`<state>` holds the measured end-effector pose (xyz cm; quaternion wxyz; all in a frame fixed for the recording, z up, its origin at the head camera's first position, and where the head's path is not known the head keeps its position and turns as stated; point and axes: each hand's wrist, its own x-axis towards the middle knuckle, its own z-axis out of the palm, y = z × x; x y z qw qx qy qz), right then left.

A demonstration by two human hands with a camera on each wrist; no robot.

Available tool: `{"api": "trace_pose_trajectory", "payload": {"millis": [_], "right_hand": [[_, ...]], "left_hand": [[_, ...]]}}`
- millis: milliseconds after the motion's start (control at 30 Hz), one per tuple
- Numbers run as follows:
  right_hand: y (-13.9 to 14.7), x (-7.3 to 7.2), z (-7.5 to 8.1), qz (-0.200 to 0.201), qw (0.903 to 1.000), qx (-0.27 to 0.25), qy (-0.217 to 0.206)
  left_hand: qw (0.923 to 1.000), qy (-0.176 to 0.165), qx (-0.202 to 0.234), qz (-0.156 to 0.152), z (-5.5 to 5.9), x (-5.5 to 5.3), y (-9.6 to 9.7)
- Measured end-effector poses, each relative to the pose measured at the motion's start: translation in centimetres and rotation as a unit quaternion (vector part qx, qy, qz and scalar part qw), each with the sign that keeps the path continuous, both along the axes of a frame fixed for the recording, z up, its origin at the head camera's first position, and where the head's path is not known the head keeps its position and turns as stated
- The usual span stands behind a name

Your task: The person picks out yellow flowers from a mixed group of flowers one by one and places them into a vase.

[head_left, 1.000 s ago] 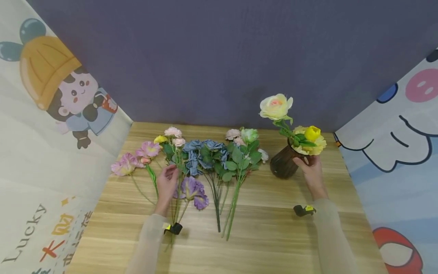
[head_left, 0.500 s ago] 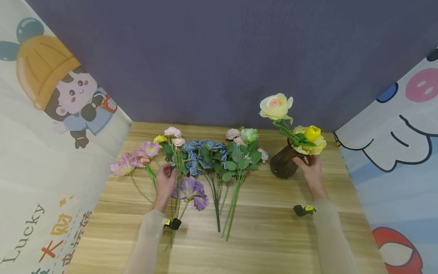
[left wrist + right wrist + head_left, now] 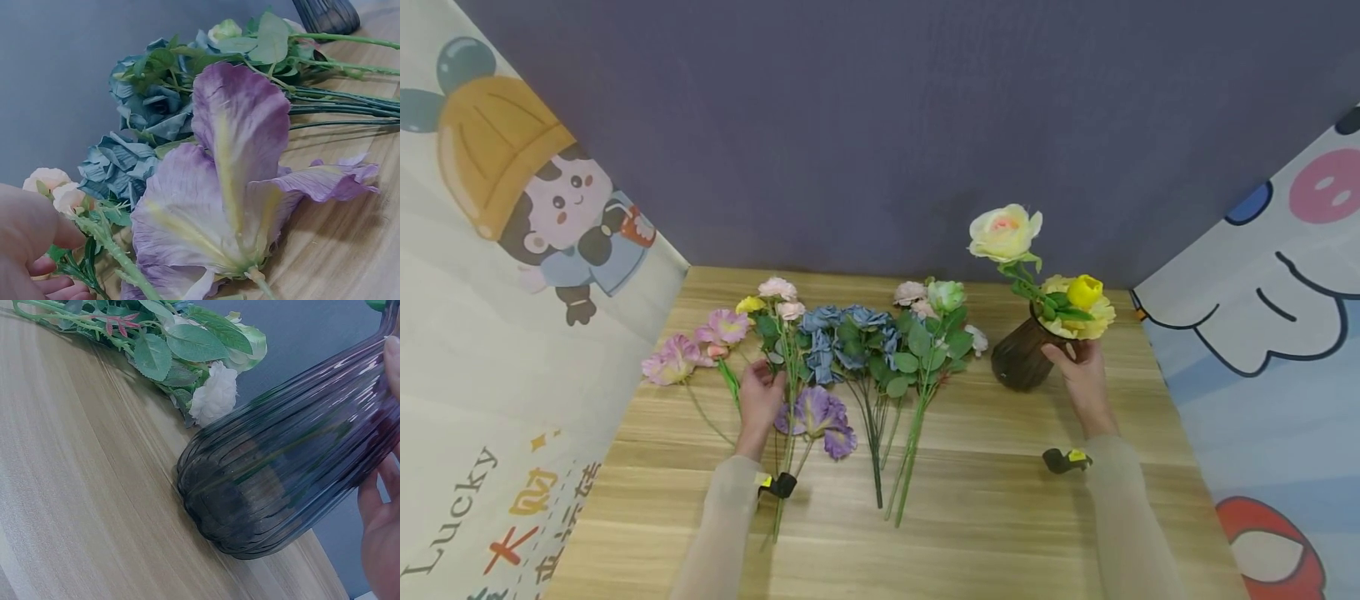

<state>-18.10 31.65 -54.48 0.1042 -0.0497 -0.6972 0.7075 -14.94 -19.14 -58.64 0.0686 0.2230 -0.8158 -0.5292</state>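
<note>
Right fingers [image 3: 1058, 359] grip the vase [image 3: 1021, 360], yellow flowers [image 3: 1085, 292] just above them; left fingers [image 3: 67, 232] sit parted and loose beside a stem [image 3: 117, 251].

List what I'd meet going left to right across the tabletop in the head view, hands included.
Leftmost pink-purple flower, left hand, blue flowers, pale green flower, dark vase, right hand.

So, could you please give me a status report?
Right hand gripping dark ribbed glass vase. Left hand beside slim green stem, grip unclear. Ruffled purple flower alongside, possible obstruction.
</note>
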Motion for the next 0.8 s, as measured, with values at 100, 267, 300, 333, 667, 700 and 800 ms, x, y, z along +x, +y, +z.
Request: {"api": "trace_pose_trajectory", "payload": {"millis": [100, 267, 300, 333, 667, 700, 800], "right_hand": [[0.0, 0.1, 0.1, -0.001, 1.0000, 0.001, 0.000], [-0.1, 0.1, 0.1, -0.002, 1.0000, -0.004, 0.005], [-0.1, 0.1, 0.1, -0.002, 1.0000, -0.005, 0.006], [-0.1, 0.1, 0.1, -0.002, 1.0000, -0.006, 0.006], [-0.1, 0.1, 0.1, -0.002, 1.0000, -0.007, 0.004], [-0.1, 0.1, 0.1, -0.003, 1.0000, -0.007, 0.004], [0.0, 0.1, 0.0, -0.004, 1.0000, -0.008, 0.002]], "left_hand": [[1.0000, -0.003, 0.000, 0.005, -0.1, -0.1, -0.1], [0.9999, -0.005, -0.007, 0.012, -0.3, -0.4, -0.4], [0.9998, -0.006, -0.011, 0.012, -0.3, -0.5, -0.5], [0.9997, -0.008, -0.018, 0.011, -0.4, -0.6, -0.5], [0.9976, -0.018, -0.066, 0.010, -0.5, -1.2, -0.7], [0.9974, -0.020, -0.068, 0.010, -0.5, -1.2, -0.7], [0.9969, -0.025, -0.075, 0.008, -0.4, -1.3, -0.7]]}}
